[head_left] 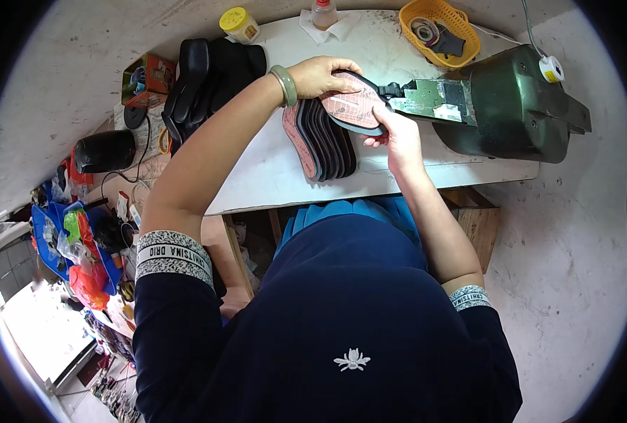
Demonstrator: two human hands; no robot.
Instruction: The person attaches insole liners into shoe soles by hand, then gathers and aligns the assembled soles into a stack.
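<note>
Both my hands hold a shoe insole, pinkish on its upper face with a dark and bluish edge. My left hand, with a pale green bangle at the wrist, grips its far left end, fingers bent over the rim. On the near right edge, my right hand pinches it with the thumb on top and fingers curled below. Under and left of it lies an overlapping row of similar insoles, pink on the leftmost one and dark-edged behind. The insole's right end is close to the narrow front of a dark green machine.
A yellow basket with tape rolls stands at the back right. Behind my hands are a red-capped bottle and a yellow-lidded jar. Black padded pieces lie left; a blue crate with plastic bags sits farther left.
</note>
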